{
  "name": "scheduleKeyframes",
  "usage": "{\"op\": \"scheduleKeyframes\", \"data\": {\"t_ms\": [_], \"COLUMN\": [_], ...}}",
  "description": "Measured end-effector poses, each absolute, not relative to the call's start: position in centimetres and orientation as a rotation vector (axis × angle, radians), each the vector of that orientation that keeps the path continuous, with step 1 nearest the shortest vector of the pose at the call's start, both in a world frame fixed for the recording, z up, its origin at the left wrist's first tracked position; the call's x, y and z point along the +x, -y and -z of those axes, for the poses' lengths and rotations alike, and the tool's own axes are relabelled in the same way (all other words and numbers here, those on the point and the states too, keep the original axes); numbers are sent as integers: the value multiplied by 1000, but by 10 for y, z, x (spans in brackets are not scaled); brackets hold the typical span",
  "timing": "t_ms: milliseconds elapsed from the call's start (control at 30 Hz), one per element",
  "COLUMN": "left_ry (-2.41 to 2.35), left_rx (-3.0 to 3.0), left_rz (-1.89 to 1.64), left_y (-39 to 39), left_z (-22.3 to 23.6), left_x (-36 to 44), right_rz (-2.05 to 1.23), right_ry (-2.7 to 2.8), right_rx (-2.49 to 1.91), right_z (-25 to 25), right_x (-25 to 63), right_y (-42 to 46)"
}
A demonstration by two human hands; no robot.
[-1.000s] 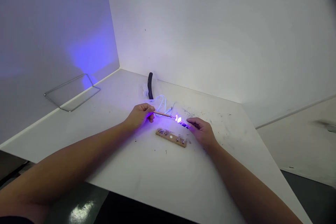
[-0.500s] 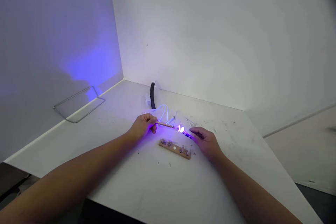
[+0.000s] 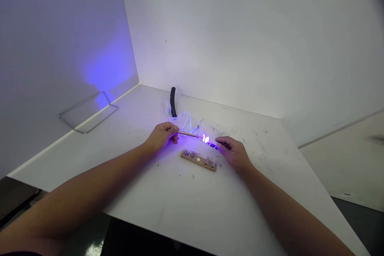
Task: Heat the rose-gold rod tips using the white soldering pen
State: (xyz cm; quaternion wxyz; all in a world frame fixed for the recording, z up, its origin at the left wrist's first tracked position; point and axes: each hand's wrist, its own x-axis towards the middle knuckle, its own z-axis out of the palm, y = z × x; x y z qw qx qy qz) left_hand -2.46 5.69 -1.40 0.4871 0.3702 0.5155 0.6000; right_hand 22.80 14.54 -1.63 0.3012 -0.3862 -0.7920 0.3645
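Note:
My left hand (image 3: 165,134) is closed in a pinch on a thin copper-coloured rod (image 3: 187,133) that points right. At its far end a small round tip glows purple-white. Facing it, almost touching, is a bright purple light (image 3: 207,139), at the end of a slim light stick with dark and pale bands (image 3: 213,145). My right hand (image 3: 234,152) grips that light stick by its right end, fingers bent. Just below lies a wooden strip (image 3: 193,159) with several shiny studs and clear pieces on it. The glare hides the exact shape of the glowing ends.
A black curved handle-like piece (image 3: 173,102) stands near the back wall beside a clear item (image 3: 167,107). A white cable (image 3: 188,117) loops behind my left hand. A bent wire frame (image 3: 85,133) leans at the left wall. Dark specks dot the white table (image 3: 180,204).
The whole view shifts down, then partly back up, as the head moves. My hands keep the same hold, with the rod tip and the light staying close together.

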Motion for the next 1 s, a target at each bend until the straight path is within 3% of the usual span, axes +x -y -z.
{"op": "scheduleKeyframes", "data": {"t_ms": [1000], "left_ry": [-1173], "left_rx": [826], "left_rz": [-1514], "left_y": [-56], "left_z": [16], "left_x": [-23], "right_rz": [-994], "right_ry": [2070], "right_rx": [-1016], "right_z": [21], "right_x": [229], "right_y": [-145]}}
